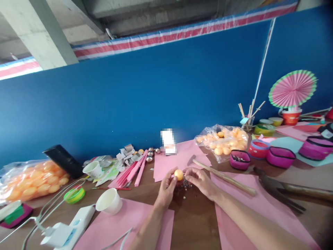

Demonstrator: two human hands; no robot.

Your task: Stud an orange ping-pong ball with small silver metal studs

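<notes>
Brown tabletop (194, 218), blue partition (156, 86) behind. Lower centre: left hand (167, 185) pinches orange ball (178, 174); right hand (199, 180) beside it, fingers bunched, contents unclear. Judged step: ball handling; next move needs steady left grip.

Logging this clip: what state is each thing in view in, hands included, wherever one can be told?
Left hand: pinching the ball
Orange ball: held above the table
Right hand: fingers curled beside the ball; contact unclear
Hammer: lying down
White cup: mouth up
Purple container: open, small metal pieces inside
Power strip: white adapter plugged in
Paper fan: spread open, upright
</notes>
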